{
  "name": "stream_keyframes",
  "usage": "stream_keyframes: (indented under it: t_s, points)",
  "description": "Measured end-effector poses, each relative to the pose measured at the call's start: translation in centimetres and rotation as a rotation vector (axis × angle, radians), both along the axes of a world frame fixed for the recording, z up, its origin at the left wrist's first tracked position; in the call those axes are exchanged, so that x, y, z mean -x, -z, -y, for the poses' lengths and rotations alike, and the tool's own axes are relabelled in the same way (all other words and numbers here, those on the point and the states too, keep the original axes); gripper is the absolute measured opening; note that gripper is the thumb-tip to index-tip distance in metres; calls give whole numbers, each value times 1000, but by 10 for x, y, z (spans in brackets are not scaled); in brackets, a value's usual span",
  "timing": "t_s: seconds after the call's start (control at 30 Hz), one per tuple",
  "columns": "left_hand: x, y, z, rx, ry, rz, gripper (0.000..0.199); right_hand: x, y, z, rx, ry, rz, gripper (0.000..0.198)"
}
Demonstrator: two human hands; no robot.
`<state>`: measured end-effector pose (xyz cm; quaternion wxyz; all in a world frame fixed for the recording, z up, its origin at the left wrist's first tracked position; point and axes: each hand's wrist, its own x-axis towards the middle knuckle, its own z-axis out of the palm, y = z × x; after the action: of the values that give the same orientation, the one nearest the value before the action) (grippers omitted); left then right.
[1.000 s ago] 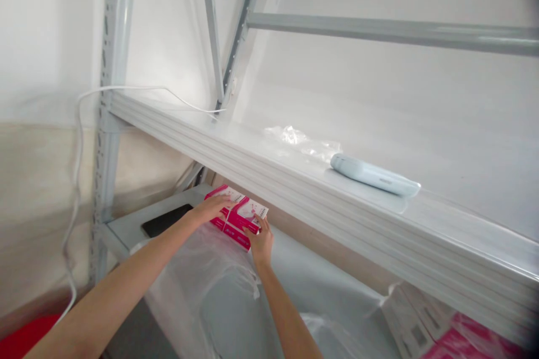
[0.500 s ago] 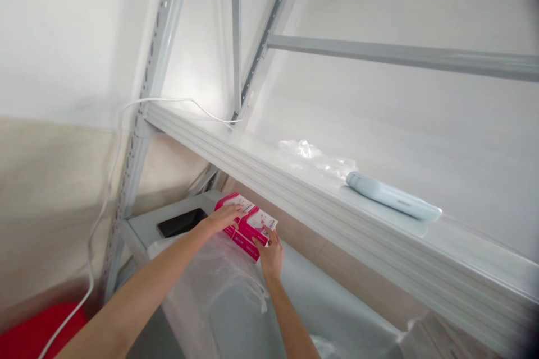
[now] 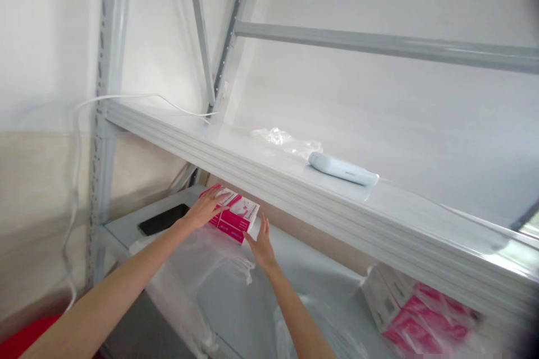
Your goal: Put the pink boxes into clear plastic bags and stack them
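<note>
Pink and white boxes point(image 3: 236, 217) stand side by side on the lower shelf point(image 3: 236, 308), under the upper shelf's edge. My left hand point(image 3: 207, 207) lies over the left part of the boxes, its fingers spread across their top. My right hand point(image 3: 261, 242) is just right of the boxes with its fingers apart; it grips nothing, and whether a fingertip touches the box end I cannot tell. A clear plastic bag point(image 3: 189, 261) lies crumpled in front of the boxes, hanging over the shelf edge. Left of my left hand rests a black phone point(image 3: 163, 220).
More pink and white boxes point(image 3: 429, 317) in clear plastic are at the lower right. The upper shelf point(image 3: 236, 148) holds a pale blue device point(image 3: 343, 169) and crumpled clear wrap point(image 3: 286, 141). A white cable point(image 3: 76, 179) hangs past the left post point(image 3: 110, 39). Something red point(image 3: 29, 336) is below left.
The view has swung right, bringing the wrapped boxes at the lower right into sight. My right hand has come away from the right box, fingers opening. My left hand stays on the boxes.
</note>
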<state>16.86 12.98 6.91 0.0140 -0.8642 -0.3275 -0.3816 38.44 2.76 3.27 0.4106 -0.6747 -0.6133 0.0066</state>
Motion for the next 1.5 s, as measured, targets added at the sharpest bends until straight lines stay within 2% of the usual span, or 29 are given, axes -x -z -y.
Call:
stream_keyframes:
  t_s: [0.1, 0.17, 0.27, 0.37, 0.47, 0.57, 0.73, 0.83, 0.9, 1.0, 1.07, 1.1, 1.17, 1.23, 1.3, 1.4, 1.5]
  points:
    - [6, -21, 38, -63, 50, 113, 34, -17, -21, 62, 36, 129, 166, 41]
    - [10, -33, 66, -70, 120, 127, 34, -28, -34, 112, 138, 219, 292, 24]
    - [13, -43, 107, -16, 202, 131, 35, -40, -39, 177, 387, 403, 394, 44]
    - [11, -45, 139, 62, 270, 117, 34, -41, -26, 212, 542, 452, 404, 58]
    - [5, -42, 164, 141, 333, 80, 33, -30, -11, 213, 509, 446, 401, 60]
    - [-3, -38, 184, 224, 410, 47, 32, -13, -2, 194, 431, 446, 438, 64]
    - [-6, -33, 213, 327, 494, 6, 30, -9, -1, 174, 484, 367, 366, 24]
    - [-4, -28, 224, 375, 495, 19, 27, -22, -5, 186, 473, 402, 220, 28]
    - [-6, -23, 229, 397, 498, 38, 27, -25, -6, 197, 416, 425, 181, 34]
    - [-15, -13, 235, 430, 523, 62, 28, -15, -5, 205, 322, 428, 260, 50]
    - [-23, -7, 240, 458, 533, 71, 29, -2, -3, 202, 333, 379, 339, 57]
    - [-25, -4, 243, 472, 534, 72, 30, 4, -2, 199, 370, 344, 365, 53]
    - [-26, 1, 248, 494, 532, 68, 31, 12, 1, 194, 443, 300, 357, 33]
    - [-22, 5, 251, 507, 528, 61, 31, 14, 2, 192, 432, 310, 251, 19]
    - [-17, 9, 252, 518, 521, 63, 30, 11, 2, 195, 325, 300, 15, 24]
    - [-14, 18, 252, 548, 481, 128, 25, 4, -3, 209, 171, 152, -491, 31]
    - [-22, 25, 254, 533, 423, 259, 38, -2, -15, 232, 8, -33, -874, 32]
